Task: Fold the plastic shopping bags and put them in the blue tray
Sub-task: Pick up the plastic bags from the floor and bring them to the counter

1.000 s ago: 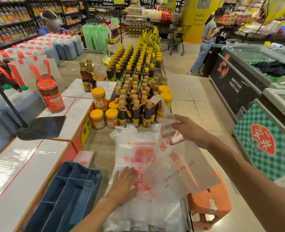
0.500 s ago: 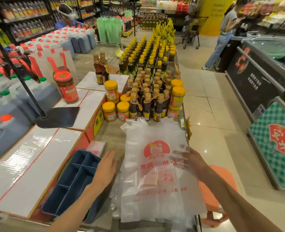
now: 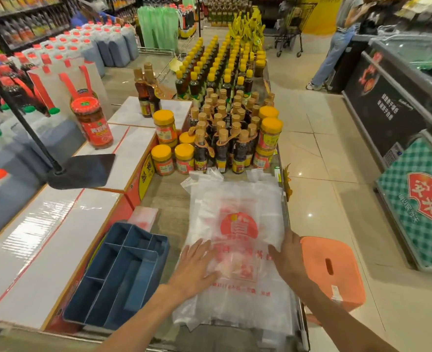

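A stack of clear plastic shopping bags (image 3: 237, 219) with a red logo lies flat on the shelf top, handles pointing away toward the bottles. My left hand (image 3: 197, 265) presses flat on the top bag's lower left part, fingers spread. My right hand (image 3: 288, 257) rests flat on the bag's right edge with straight fingers. The blue tray (image 3: 115, 278), divided into compartments, sits just left of the bags. A small folded bag (image 3: 143, 217) lies on the shelf behind the tray.
Rows of dark sauce bottles (image 3: 225, 138) and yellow-lidded jars (image 3: 163, 158) stand right behind the bags. An orange stool (image 3: 334, 270) is at the right of the shelf edge. A black stand base (image 3: 82, 168) sits on white boxes to the left. A person stands far off by the freezers.
The top bag, held up by my right hand a second ago, now lies flat on the stack. My left hand moved from the tray side onto the bag; my right hand slid down its right edge.
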